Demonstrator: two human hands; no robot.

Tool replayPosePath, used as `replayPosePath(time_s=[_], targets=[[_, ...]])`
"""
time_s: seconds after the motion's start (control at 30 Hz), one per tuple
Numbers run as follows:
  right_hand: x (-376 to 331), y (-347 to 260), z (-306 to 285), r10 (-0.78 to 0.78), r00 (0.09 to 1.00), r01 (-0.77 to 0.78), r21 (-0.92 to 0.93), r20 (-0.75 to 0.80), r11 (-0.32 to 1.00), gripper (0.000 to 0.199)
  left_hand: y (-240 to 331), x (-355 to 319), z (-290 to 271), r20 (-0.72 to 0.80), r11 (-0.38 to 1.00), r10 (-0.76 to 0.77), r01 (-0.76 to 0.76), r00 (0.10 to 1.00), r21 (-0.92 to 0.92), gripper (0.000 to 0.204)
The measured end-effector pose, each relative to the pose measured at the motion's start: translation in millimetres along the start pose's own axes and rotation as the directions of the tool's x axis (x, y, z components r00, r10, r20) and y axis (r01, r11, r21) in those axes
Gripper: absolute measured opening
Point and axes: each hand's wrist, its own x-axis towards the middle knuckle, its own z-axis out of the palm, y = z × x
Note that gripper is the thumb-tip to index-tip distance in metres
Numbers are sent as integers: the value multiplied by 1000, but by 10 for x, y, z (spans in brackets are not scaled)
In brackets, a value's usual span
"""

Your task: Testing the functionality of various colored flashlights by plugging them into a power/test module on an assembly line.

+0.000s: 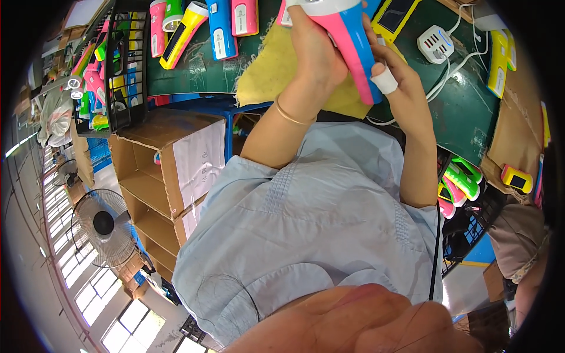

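Observation:
Above the green tabletop I hold a pink and blue flashlight [353,50] with a white head, tilted with its tail toward me. My left hand [321,56] is closed around it near the head, at the top edge of the view. My right hand [406,88], with white tape around the thumb, grips the blue side of the body; some of its fingers are hidden behind the flashlight. Beneath both hands lies a yellow cloth [265,67]. Left of it rest several flashlights, among them a yellow and pink one [183,36] and a blue one [222,29].
A white multi-port USB charger [434,44] with cables sits at the right. Black baskets of flashlights stand at the left [126,76] and lower right [465,229]. Cardboard compartments [147,170] are beside me at left, a fan [103,223] beyond. Another person [518,235] is at right.

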Motion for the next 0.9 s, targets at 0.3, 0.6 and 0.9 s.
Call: replayPosePath(time_s=[0.3,0.6,0.9], targets=[[69,40,25,97,995,-99,155,20,983,45,-28,-38,83,-45,996,89,-88,995,22,68],[75,89,122,-68,986,42,-170,-151,985,51,58,110,306,-306,980,175,-138,936,141,50],[-233,-42,-1069,59,752,188,300,-657,935,46,827,643,-110,170,490,280,-293,945,821,27]])
